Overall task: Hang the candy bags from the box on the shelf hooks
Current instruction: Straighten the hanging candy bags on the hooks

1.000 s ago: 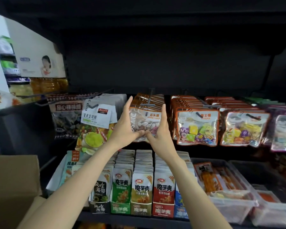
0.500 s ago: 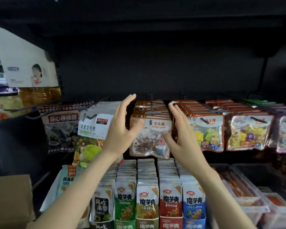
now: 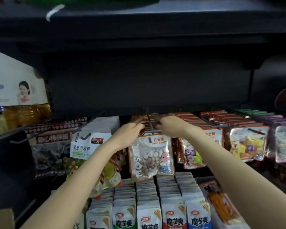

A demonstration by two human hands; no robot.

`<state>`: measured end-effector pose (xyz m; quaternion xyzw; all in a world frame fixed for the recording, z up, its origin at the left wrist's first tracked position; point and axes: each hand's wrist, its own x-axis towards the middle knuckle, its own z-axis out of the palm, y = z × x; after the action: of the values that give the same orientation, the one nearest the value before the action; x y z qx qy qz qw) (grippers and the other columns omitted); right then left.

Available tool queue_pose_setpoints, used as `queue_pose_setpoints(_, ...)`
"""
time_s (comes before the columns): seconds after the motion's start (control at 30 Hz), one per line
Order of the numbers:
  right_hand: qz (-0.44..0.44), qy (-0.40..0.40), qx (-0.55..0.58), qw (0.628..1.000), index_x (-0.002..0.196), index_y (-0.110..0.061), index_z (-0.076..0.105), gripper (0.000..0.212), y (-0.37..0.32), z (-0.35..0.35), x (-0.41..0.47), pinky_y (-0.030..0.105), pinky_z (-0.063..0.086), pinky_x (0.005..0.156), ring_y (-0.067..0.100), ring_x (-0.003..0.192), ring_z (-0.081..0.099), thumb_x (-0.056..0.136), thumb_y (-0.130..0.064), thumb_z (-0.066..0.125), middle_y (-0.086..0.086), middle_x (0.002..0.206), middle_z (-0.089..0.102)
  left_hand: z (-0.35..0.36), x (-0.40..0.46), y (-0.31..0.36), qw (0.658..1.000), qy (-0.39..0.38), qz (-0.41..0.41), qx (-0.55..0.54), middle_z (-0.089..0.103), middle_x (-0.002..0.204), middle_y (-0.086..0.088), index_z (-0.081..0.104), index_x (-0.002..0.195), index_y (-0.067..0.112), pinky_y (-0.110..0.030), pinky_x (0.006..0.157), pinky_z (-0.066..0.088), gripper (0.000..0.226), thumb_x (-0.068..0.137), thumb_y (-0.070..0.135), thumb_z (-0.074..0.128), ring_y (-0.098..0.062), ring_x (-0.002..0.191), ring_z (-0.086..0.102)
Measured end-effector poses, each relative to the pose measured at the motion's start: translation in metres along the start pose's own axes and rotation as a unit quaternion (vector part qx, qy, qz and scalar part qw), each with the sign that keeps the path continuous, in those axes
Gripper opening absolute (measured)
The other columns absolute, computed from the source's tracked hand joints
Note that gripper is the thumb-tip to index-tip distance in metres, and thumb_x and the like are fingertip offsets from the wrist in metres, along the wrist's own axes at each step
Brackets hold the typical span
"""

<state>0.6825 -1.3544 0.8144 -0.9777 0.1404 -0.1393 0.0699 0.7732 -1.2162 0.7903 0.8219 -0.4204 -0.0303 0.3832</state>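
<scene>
Both hands reached over the stone candy bags on the middle hook. The left hand and right hand each had fingers curled down over the top edges of the hanging bags, one on either side of the hook's rod; whether they pinched the bags or only pressed them I could not tell. The front bag hung at the hook's tip, slightly tilted. A corner of the box showed at lower left.

The likely risk: pushing the stack back unevenly could buckle the bags or tear a hang-hole, and a jolt to the rod might slip the front bag off onto the packets below.
</scene>
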Motion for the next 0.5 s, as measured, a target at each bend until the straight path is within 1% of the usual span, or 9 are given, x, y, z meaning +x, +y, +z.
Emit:
queue_pose_setpoints(0.07,0.004,-0.031,0.004,0.999,0.132,-0.003,0.054,0.038,0.000,-0.001,0.000,0.033,0.039,0.094,0.029,0.119,0.052,0.103,-0.021,0.036,0.018,0.132,0.056,-0.001,-0.003,-0.001,0.999,-0.003,0.029,-0.018,0.030,0.153,0.011,0.029,0.150,0.028,-0.018,0.100,0.023,0.048,0.102,0.029,0.033,-0.008,0.141,0.026)
queue_pose_setpoints(0.1,0.002,-0.037,0.008,0.999,0.124,-0.004,0.059,0.035,0.001,0.000,0.000,0.033,0.040,0.089,0.029,0.115,0.054,0.103,-0.020,0.037,0.017,0.125,0.059,-0.002,-0.005,-0.001,0.999,0.001,0.037,-0.015,0.027,0.155,0.014,0.025,0.152,0.029,-0.017,0.099,0.022,0.050,0.102,0.028,0.034,-0.006,0.142,0.024)
queue_pose_setpoints(0.17,-0.002,-0.031,0.012,0.999,0.103,-0.005,0.065,0.030,0.003,0.001,-0.003,0.031,0.041,0.083,0.029,0.112,0.056,0.102,-0.019,0.038,0.015,0.114,0.060,-0.001,-0.007,-0.002,0.999,0.013,0.050,-0.005,0.025,0.155,0.014,0.024,0.151,0.031,-0.016,0.099,0.021,0.051,0.102,0.028,0.035,-0.006,0.142,0.023)
queue_pose_setpoints(0.2,-0.006,-0.019,0.013,1.000,0.105,-0.004,0.065,0.031,0.004,0.001,-0.005,0.030,0.042,0.086,0.028,0.114,0.056,0.103,-0.019,0.038,0.014,0.118,0.060,-0.001,-0.008,-0.001,0.998,0.014,0.055,-0.001,0.024,0.156,0.013,0.025,0.151,0.032,-0.016,0.100,0.021,0.050,0.102,0.029,0.036,-0.006,0.143,0.021)
queue_pose_setpoints(0.27,-0.017,0.016,0.010,1.000,0.129,-0.007,0.057,0.035,0.009,-0.003,-0.004,0.034,0.040,0.104,0.026,0.125,0.050,0.103,-0.021,0.039,0.012,0.138,0.052,-0.005,-0.007,0.002,0.997,0.034,0.066,0.026,0.023,0.157,0.008,0.030,0.150,0.031,-0.019,0.102,0.020,0.048,0.103,0.031,0.037,-0.009,0.144,0.019)
queue_pose_setpoints(0.33,-0.035,0.035,-0.035,0.998,0.146,-0.019,0.042,0.044,0.013,-0.010,0.002,0.037,0.031,0.114,0.026,0.138,0.037,0.102,-0.024,0.040,0.006,0.153,0.036,-0.016,-0.003,0.009,0.992,0.087,0.078,0.057,0.032,0.154,0.001,0.040,0.144,0.029,-0.022,0.103,0.025,0.042,0.102,0.033,0.040,-0.015,0.141,0.029)
queue_pose_setpoints(0.37,-0.039,0.042,-0.066,0.996,0.147,-0.025,0.038,0.046,0.014,-0.016,0.006,0.038,0.031,0.114,0.026,0.139,0.034,0.101,-0.025,0.042,0.003,0.155,0.033,-0.022,0.000,0.015,0.986,0.117,0.089,0.073,0.041,0.149,0.000,0.045,0.140,0.028,-0.024,0.103,0.030,0.039,0.101,0.033,0.041,-0.018,0.136,0.038)
queue_pose_setpoints(0.43,-0.033,0.049,-0.123,0.991,0.144,-0.031,0.043,0.044,0.011,-0.032,0.012,0.038,0.038,0.106,0.025,0.133,0.042,0.100,-0.030,0.044,0.001,0.149,0.041,-0.030,0.007,0.027,0.972,0.152,0.117,0.135,0.056,0.134,0.004,0.053,0.131,0.030,-0.033,0.102,0.041,0.033,0.100,0.035,0.043,-0.018,0.123,0.050)
queue_pose_setpoints(0.5,-0.029,0.043,-0.176,0.983,0.137,-0.032,0.050,0.038,0.005,-0.054,0.014,0.035,0.043,0.095,0.023,0.123,0.050,0.100,-0.035,0.045,-0.001,0.139,0.050,-0.037,0.012,0.038,0.954,0.139,0.140,0.225,0.064,0.120,0.012,0.054,0.127,0.033,-0.038,0.096,0.047,0.031,0.097,0.036,0.046,-0.013,0.114,0.056)
